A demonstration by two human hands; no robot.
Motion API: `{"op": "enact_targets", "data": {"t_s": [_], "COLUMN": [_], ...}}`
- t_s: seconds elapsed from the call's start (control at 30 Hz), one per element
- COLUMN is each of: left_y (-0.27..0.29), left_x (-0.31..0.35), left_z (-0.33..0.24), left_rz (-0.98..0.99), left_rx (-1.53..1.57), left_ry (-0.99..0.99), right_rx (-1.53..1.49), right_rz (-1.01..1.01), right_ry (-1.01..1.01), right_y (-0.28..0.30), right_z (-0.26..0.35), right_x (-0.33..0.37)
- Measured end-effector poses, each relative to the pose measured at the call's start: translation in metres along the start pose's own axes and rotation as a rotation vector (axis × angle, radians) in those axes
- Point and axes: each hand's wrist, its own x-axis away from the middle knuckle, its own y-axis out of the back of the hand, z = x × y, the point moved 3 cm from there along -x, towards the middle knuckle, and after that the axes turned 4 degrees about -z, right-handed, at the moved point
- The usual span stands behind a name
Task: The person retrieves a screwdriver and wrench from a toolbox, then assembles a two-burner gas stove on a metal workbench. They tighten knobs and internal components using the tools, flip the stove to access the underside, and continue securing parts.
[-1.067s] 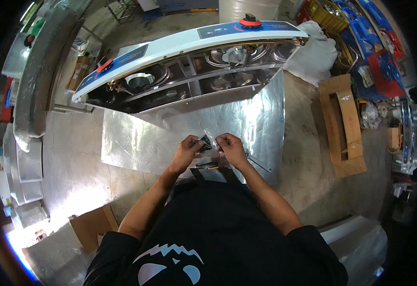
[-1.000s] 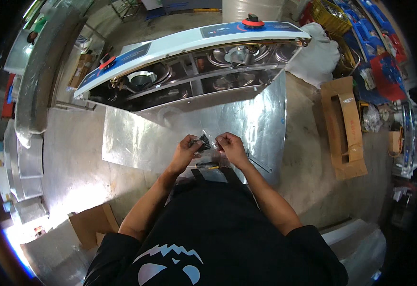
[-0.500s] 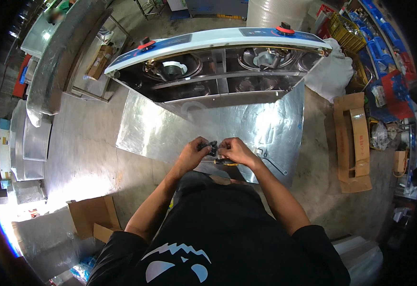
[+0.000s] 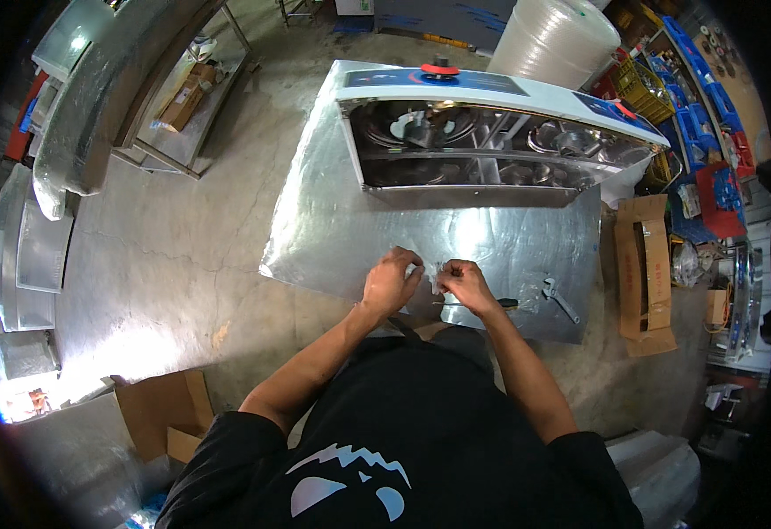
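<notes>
Over the table's (image 4: 315,251) near edge, the left hand (image 4: 392,280) curls its fingers, though I cannot tell what they grip, and beside it the clear plastic (image 4: 436,270) is pinched by the right hand (image 4: 462,284). Along the far edge, the stove (image 4: 500,155) has both knobs (image 4: 439,69) fitted but its inside exposed; handling the plastic looks unfinished, with the screwdriver (image 4: 507,304) and wrench (image 4: 562,301) lying unused toward the near right corner.

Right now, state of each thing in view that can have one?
left hand: fingers curled, anything held unclear
right hand: pinching clear plastic
appliance: open side exposed
appliance knob: setting unreadable
wrench: lying on metal surface
screwdriver: lying, partly hidden
long cardboard box: open
</notes>
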Motion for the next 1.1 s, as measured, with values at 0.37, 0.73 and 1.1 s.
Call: {"op": "enact_targets", "data": {"t_s": [0.37, 0.73, 1.1], "left_y": [0.045, 0.05, 0.024], "left_x": [-0.004, -0.012, -0.015], "left_z": [0.024, 0.017, 0.017], "left_rz": [0.274, 0.106, 0.158], "left_rx": [0.236, -0.068, -0.086], "left_ry": [0.148, 0.146, 0.138], "right_rx": [-0.272, -0.347, -0.331], "right_rz": [-0.051, -0.008, -0.027], "right_ry": [-0.156, -0.177, -0.15], "right_y": [-0.059, -0.067, -0.054], "right_z": [0.027, 0.042, 0.022], "right_x": [-0.013, -0.014, -0.007]}}
